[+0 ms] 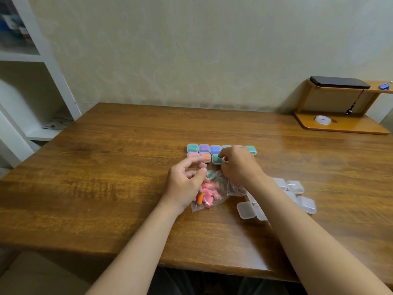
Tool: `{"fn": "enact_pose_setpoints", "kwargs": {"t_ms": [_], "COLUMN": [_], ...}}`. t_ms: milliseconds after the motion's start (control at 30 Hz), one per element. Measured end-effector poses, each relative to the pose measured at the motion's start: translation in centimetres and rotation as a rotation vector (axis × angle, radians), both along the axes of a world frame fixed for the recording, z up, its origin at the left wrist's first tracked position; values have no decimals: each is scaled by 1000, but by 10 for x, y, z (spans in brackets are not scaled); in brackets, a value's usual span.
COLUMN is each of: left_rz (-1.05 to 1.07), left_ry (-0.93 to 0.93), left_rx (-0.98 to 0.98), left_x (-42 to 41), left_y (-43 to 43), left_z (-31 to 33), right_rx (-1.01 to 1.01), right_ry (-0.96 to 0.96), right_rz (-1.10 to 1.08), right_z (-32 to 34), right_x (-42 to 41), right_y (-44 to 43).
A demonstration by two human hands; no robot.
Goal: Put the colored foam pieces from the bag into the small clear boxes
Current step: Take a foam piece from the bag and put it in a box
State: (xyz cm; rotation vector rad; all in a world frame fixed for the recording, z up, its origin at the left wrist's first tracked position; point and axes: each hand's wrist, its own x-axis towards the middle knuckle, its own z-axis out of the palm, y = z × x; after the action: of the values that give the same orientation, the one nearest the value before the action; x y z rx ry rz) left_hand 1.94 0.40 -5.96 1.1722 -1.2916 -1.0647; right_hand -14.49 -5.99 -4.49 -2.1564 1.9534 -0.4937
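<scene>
Wooden table (pixel 106 177) carries everything. Left hand (pixel 185 184) sits at the bag's mouth with fingers curled; cannot tell whether it pinches plastic, a piece, or nothing. Right hand (pixel 240 165) lies palm down, reaching over the bag onto the near row of filled boxes, fingertips at a green-filled box (pixel 216 159); grip hidden, cannot tell. The two hands are close together but not touching. Clear plastic bag (pixel 234 187) lies flat between them, partly under both. Filled boxes (pixel 204 148) stand in two touching rows just beyond the bag: green, purple and blue at the back, pink, orange and green nearer; some are covered by the right hand. Empty boxes (pixel 306 204) are heaped loosely beside the right forearm. Foam pieces (pixel 209 193), pink and orange, remain inside the bag. Judgement: roughly midway, with several boxes and a good handful of pieces left.
</scene>
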Motion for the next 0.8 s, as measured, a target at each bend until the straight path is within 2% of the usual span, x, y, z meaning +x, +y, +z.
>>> {"fn": "enact_pose_setpoints", "kwargs": {"t_ms": [800], "left_rz": [-10], "left_ry": [-19], "left_rx": [-6], "left_x": [1], "left_y": [2], "left_z": [1], "right_rx": [22], "right_ry": [14], "right_rz": [19], "right_z": [3], "right_x": [4], "right_y": [2]}}
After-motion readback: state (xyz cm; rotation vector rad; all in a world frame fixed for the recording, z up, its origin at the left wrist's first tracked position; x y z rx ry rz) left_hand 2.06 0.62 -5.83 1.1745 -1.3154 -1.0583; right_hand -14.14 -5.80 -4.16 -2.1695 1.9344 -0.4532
